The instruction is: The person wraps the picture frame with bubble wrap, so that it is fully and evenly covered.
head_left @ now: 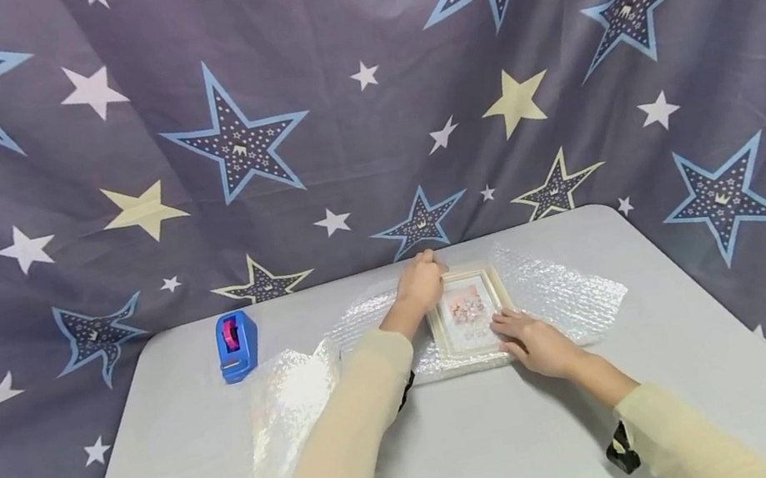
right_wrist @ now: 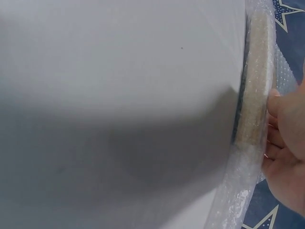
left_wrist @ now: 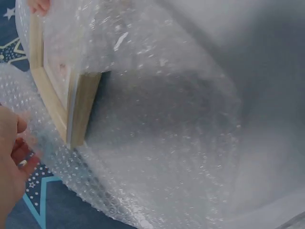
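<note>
Steadying the picture frame (head_left: 467, 311) on bubble wrap (head_left: 563, 297), toward the far side of the bench (head_left: 677, 359), well right of the blue tape dispenser (head_left: 238, 348). Resting near-straight fingers of the right grip (head_left: 539, 344) on the frame's right side, clasping nothing. Curling the left grip (head_left: 422, 281) nearly closed at the far left corner, seemingly pinching bubble wrap. Probably needing even right-side pressure while drawing bubble wrap taut, avoiding slack. Holding the left arm (head_left: 369, 385) stretched far; angling the right forearm (head_left: 601, 378) in from near right.

Lettering (head_left: 478, 335) on the frame (head_left: 469, 313) is too small to read.
</note>
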A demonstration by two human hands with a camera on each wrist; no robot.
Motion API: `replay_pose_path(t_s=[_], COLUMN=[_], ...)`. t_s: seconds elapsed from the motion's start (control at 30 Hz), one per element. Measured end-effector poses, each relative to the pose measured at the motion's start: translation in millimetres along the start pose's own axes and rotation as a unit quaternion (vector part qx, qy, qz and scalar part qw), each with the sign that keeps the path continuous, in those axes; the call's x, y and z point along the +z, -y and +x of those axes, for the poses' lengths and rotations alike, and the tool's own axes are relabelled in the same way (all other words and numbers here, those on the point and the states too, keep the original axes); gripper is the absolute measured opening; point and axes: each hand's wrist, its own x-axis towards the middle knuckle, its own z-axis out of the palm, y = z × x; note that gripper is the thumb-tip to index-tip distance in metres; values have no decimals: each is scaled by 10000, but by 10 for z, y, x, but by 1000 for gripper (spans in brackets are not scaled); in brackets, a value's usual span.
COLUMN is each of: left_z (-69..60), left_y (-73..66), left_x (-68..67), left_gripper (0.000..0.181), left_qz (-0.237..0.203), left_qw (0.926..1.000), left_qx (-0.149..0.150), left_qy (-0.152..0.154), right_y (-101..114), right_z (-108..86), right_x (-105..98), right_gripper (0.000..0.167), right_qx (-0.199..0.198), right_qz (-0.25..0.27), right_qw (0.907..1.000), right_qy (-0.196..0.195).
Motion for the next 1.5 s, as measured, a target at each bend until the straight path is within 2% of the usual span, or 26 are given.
replay_pose_path(t_s=[0.1, 0.23, 0.37, 0.53, 0.7, 0.9, 1.0, 1.13, 1.23, 1.5], left_z=[-24, -45, -52, -45, -67, -185, -251, -332, -404, -515], left_y=[-13, -64, -142, -234, -283, -312, -347, -392, -422, -457], left_x=[45, 95, 121, 109, 41, -18, -16, 90, 195, 334], left_gripper=[31, 39, 39, 27, 23, 25, 27, 19, 15, 15], left_qz=[-111, -169, 103, 345, 264, -182, -111, 212, 280, 582], left_qw=[9997, 9997, 9998, 9976, 9960, 9968, 9971, 9968, 9966, 9953], left_qx=[179, 181, 184, 448, 593, 578, 644, 707, 719, 672], left_qy=[-117, -62, -69, -389, -621, -530, -385, -317, -301, -375], right_y=[2, 12, 27, 28, 24, -5, -27, -41, -40, -18], right_z=[-5, -11, -12, -13, -14, -23, -24, -25, -28, -27], right_x=[6, 11, 28, 58, 61, 44, 44, 52, 53, 46], right_gripper=[39, 38, 38, 38, 37, 38, 38, 39, 39, 40], right_qx=[7, -51, -92, -97, -121, -58, -2, 37, 56, 49], right_qz=[-25, -42, -2, 17, 1, -19, -31, -26, -22, -20], right_qw=[10000, 9999, 10000, 10000, 9999, 10000, 10000, 10000, 10000, 10000], right_qy=[-33, -103, -22, 12, -85, -74, -33, 35, 28, -32])
